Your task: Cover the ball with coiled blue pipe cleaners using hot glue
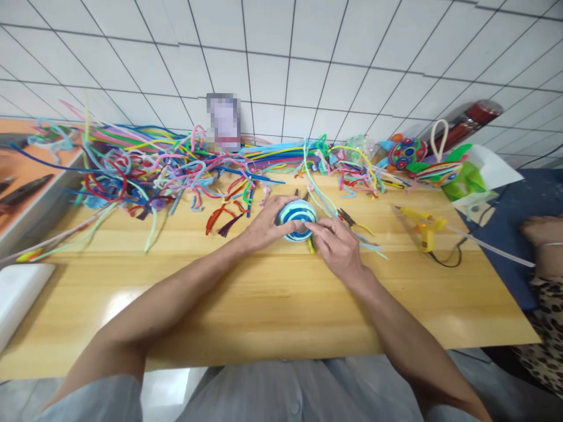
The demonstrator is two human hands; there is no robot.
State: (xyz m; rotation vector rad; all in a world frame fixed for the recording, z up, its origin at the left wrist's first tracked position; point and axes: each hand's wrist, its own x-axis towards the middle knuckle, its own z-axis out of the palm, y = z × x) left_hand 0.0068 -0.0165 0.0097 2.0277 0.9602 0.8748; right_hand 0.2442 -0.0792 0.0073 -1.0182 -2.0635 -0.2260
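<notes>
A round coil of blue, pale blue and white pipe cleaners [299, 236] is held up over the table's middle. My left hand [268, 225] grips its left side, with the thumb lying across the front. The fingers of my right hand [336, 240] are pinched together at the coil's right part, close to the left thumb tip. Exactly what lies between those fingertips is too small to make out. Just behind the hands lie pliers [345, 217] with yellow handles and a red ornament with a dark tassel [230, 226].
A heap of coloured pipe cleaners [167, 167] lines the table's back. A yellow glue gun [424, 228] lies on the right, its cord trailing. A white box [26, 293] sits at the left, and a phone [225, 122] leans on the tiled wall. Another person's arm [545, 246] is at far right.
</notes>
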